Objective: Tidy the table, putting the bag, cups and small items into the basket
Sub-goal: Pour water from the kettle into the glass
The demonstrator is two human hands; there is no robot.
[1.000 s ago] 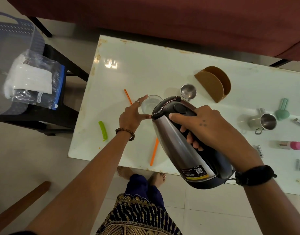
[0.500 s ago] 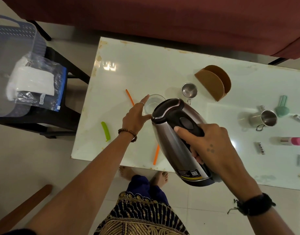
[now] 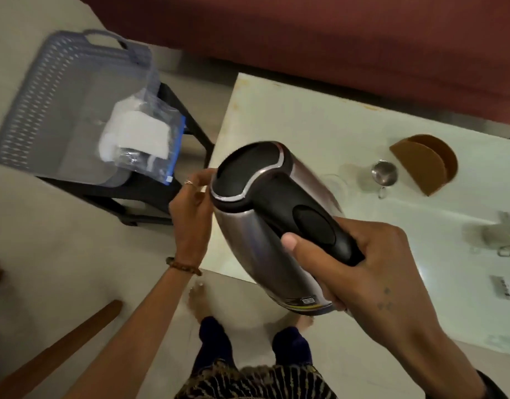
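Observation:
My right hand (image 3: 360, 272) grips the black handle of a steel kettle (image 3: 265, 214), which is tilted in the air over the table's left front corner. My left hand (image 3: 191, 205) is cupped against the kettle's side by the lid. The grey basket (image 3: 46, 96) stands on a black stool (image 3: 190, 131) to the left of the table, and a clear bag (image 3: 141, 139) with white contents lies in it. A clear glass (image 3: 334, 182) stands on the white table (image 3: 291, 125) behind the kettle. A small steel cup (image 3: 384, 172) and a blurred steel mug (image 3: 504, 237) are further right.
A brown curved holder (image 3: 423, 165) stands behind the small steel cup. A small flat item (image 3: 502, 287) lies near the right edge. A red sofa (image 3: 334, 38) runs along the far side. A wooden bar (image 3: 61, 349) crosses the floor at lower left.
The kettle has swung left toward the basket. My left hand has let go of the glass and come onto the kettle by its lid. The view has turned left.

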